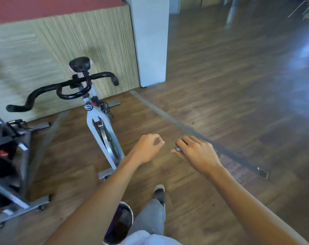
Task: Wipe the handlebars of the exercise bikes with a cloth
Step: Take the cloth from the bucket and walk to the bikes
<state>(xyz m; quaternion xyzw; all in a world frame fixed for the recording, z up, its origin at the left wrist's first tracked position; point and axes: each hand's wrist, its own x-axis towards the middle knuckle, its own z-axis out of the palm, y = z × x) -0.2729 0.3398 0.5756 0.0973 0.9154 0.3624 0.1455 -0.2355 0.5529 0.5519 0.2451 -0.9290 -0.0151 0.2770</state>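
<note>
A white exercise bike (104,131) stands ahead on the left, its black handlebars (70,85) curving out to both sides below a black saddle (79,64). A second bike (10,156) with a dark grey frame and red parts is cut off by the left edge. My left hand (148,147) hangs in the air right of the white bike's frame, its fingers curled into a fist with nothing visible in it. My right hand (198,152) is beside it and pinches a small dark object (178,149), mostly hidden by the fingers. Neither hand touches a bike.
A steel bucket (128,212) with something dark purple inside sits low by my leg. My shoe (159,191) is on the wooden floor. A dark strip (203,137) runs diagonally across the floor. A white pillar (150,41) and a panelled wall (44,50) stand behind the bikes.
</note>
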